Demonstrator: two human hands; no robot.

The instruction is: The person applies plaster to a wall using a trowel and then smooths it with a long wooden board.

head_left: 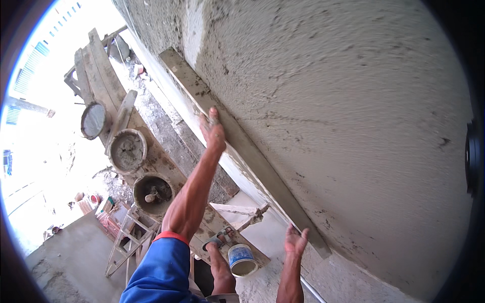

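A long, grey, mortar-stained straightedge lies slantwise against a freshly plastered wall. My left hand grips its near edge above the middle, with the arm stretched out. Further down, my right hand holds the same edge close to the lower end, thumb and fingers around it. The plaster is wet-looking, with rough patches and small pits above the straightedge.
Scaffold planks run along the left. On them stand a pale-topped bucket, a mortar bucket, a dark bucket with a knobbed tool inside, and a blue-and-white can beside my sandalled foot. A wooden ladder stands below.
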